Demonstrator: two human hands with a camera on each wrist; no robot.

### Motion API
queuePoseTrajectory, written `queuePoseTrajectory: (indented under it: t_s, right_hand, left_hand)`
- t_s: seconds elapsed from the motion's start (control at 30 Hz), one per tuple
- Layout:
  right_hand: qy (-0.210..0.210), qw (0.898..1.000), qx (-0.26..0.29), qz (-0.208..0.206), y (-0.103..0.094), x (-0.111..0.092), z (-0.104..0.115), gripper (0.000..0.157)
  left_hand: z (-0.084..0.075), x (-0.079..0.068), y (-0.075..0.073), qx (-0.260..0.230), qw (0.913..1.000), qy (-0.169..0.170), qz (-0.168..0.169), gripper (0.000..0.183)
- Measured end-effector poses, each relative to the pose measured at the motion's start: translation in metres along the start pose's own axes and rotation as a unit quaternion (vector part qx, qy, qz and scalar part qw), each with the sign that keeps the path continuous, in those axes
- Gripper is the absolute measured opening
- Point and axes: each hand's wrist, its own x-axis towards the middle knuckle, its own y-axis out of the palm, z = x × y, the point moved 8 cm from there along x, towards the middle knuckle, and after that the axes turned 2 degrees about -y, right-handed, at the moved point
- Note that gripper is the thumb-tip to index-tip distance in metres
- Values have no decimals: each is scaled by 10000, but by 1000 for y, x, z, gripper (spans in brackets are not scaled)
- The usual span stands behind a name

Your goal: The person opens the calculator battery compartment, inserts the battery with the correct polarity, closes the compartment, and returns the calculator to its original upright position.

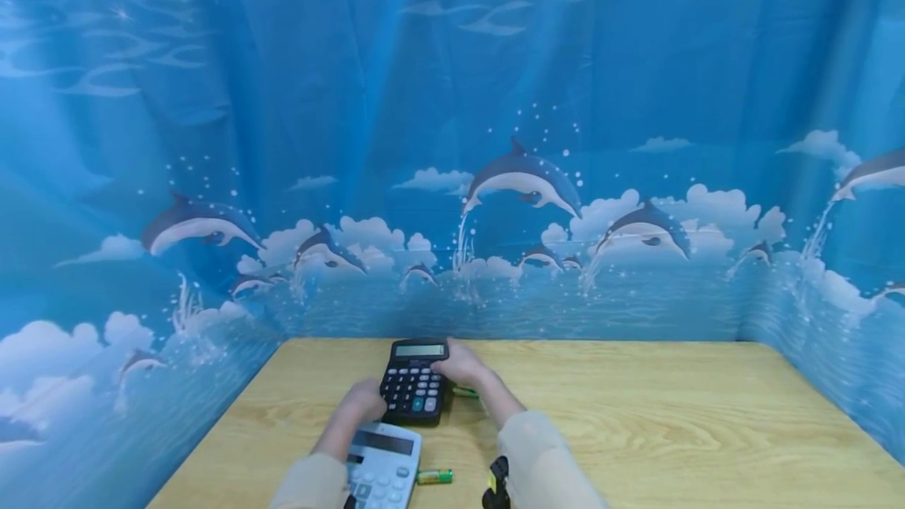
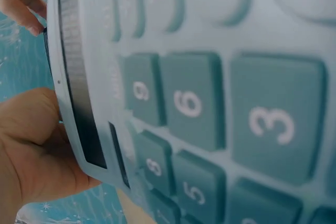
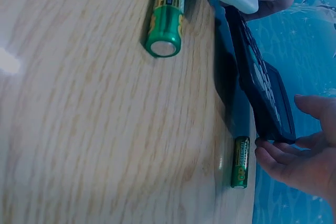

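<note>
A black calculator (image 1: pixel 403 407) is held between both hands, its display at the far end and its keys facing up. My left hand (image 1: pixel 366 400) grips its left edge near the lower corner. On the opposite side my right hand (image 1: pixel 463 364) pinches the right edge, thumb over the front and fingers underneath. In the right wrist view the black calculator (image 3: pixel 262 87) is tilted, with its lower side raised from the table. A white calculator (image 1: pixel 389 466) lies just nearer, under my left forearm; its large teal keys (image 2: pixel 278 119) fill the left wrist view.
One green battery (image 1: pixel 434 477) lies beside the white calculator. Another green battery (image 3: pixel 240 162) rests on the wooden table (image 1: pixel 636 415) near my right fingers. A black strap-like object (image 1: pixel 497 484) shows at the right sleeve. Blue dolphin-print curtain (image 1: pixel 452 140) surrounds the table.
</note>
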Motion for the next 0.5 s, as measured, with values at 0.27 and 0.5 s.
queuePoseTrajectory:
  t_s: [0.27,0.5]
  right_hand:
    - [270,9993,70,-266,-11,-2,2,70]
    - [250,9982,209,-496,-25,-3,6,63]
  left_hand:
    - [-3,3,-9,-310,9995,27,39,32]
    - [-12,-7,-22,-335,9992,224,12,37]
